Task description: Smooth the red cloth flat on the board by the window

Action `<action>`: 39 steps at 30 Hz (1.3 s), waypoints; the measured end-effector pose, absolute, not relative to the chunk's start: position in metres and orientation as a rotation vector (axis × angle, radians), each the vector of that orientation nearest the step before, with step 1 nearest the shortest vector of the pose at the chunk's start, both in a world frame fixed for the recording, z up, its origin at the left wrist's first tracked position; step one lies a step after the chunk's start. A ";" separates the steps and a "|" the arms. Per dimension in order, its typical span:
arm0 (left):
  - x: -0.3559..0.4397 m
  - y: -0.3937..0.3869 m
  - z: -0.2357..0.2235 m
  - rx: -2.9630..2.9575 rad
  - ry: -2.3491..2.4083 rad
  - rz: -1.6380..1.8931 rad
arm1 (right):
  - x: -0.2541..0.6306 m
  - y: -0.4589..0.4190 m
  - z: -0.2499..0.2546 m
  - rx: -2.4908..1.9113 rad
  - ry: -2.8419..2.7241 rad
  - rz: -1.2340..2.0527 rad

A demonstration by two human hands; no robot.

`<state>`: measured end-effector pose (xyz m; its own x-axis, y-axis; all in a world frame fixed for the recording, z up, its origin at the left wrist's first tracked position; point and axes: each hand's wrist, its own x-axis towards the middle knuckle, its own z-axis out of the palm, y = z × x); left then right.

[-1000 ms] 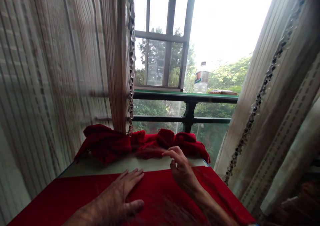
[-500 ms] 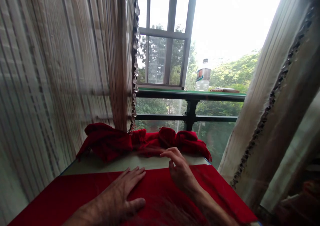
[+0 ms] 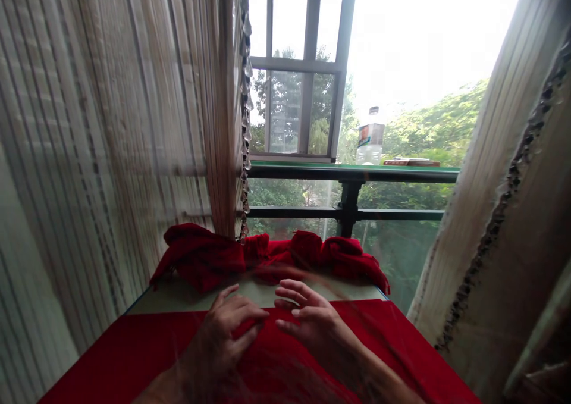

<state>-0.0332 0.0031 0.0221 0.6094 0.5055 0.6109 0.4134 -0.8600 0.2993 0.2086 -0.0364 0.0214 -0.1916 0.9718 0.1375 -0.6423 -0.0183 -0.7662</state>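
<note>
A smooth red cloth (image 3: pixel 151 344) covers the near part of a pale table top (image 3: pixel 263 294). Over its middle is my left hand (image 3: pixel 234 326), fingers bent and apart, with nothing in it. Facing it from the right, my right hand (image 3: pixel 312 318) has its fingers spread and slightly curled, also without anything in them. The fingertips of the two hands are a small gap apart. Whether either hand touches the cloth I cannot tell. A crumpled red scarf (image 3: pixel 205 258) with fringed ends lies along the table's far edge, beyond both hands.
Behind the table runs a dark green railing (image 3: pixel 294 171). A clear plastic bottle (image 3: pixel 370 136) and a flat brown object (image 3: pixel 410 162) stand on it. An open window sash (image 3: pixel 298 66) is above. Striped curtains (image 3: pixel 111 124) hang left, and another curtain (image 3: pixel 473 213) hangs right.
My left hand has lifted from lying flat on the cloth and bent its fingers. My right hand has opened its fingers and lowered slightly. The view has shifted a little to the left.
</note>
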 end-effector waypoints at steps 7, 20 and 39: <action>-0.024 -0.005 0.020 2.628 0.607 1.411 | 0.203 -0.050 0.041 -0.614 -0.739 1.630; -0.018 -0.004 0.014 2.609 0.521 1.590 | 0.205 -0.055 0.046 -0.615 -0.769 1.649; -0.017 -0.011 0.022 2.691 0.424 1.541 | 0.207 -0.059 0.050 -0.587 -0.805 1.675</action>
